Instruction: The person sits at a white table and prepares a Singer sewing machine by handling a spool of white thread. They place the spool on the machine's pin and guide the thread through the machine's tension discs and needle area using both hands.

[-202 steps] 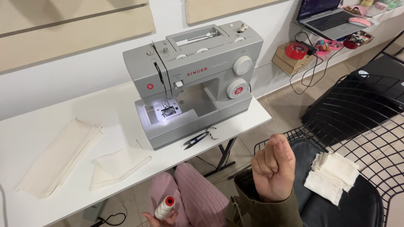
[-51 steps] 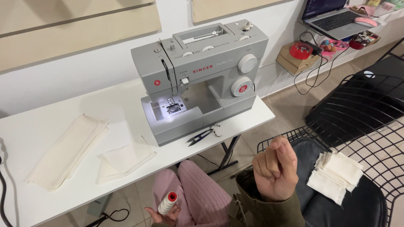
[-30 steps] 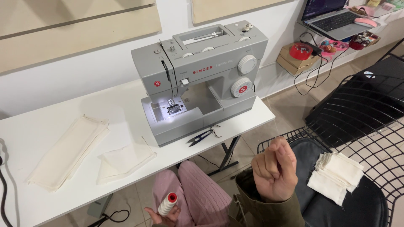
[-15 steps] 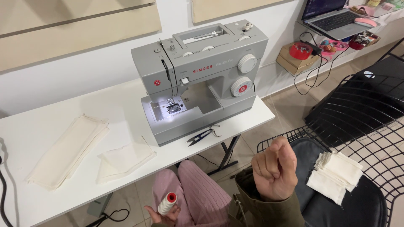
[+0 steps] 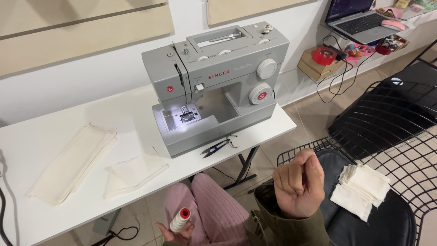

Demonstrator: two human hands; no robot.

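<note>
Thread spool [image 5: 180, 219], cream-coloured with a red top, is being held upright low in the view, in front of the pink-clad knees [image 5: 214, 205] and below the near edge of the white counter [image 5: 68, 136]. It is being cradled by the left hand [image 5: 175, 230], whose fingers are curled loosely around its base. The right hand [image 5: 297, 183] is being raised well apart from it, closed into a loose fist with the fingertips pressed together against the thumb; whether a strand is being pinched there cannot be told for certain, though a fine thread [image 5: 302, 125] is being seen running up and away from that fist.

On the counter a grey sewing machine [image 5: 218, 82] is being lit by its own lamp at the needle plate. Small black thread snips [image 5: 219, 146] are lying just beside its front edge. Two stacks of folded cream fabric [image 5: 73, 164] are lying to the machine's left, the smaller stack [image 5: 134, 173] nearer the counter's edge. More cream fabric pieces [image 5: 362, 189] are being carried on the dark cushion of a black wire chair [image 5: 400, 150] at the right.
</note>
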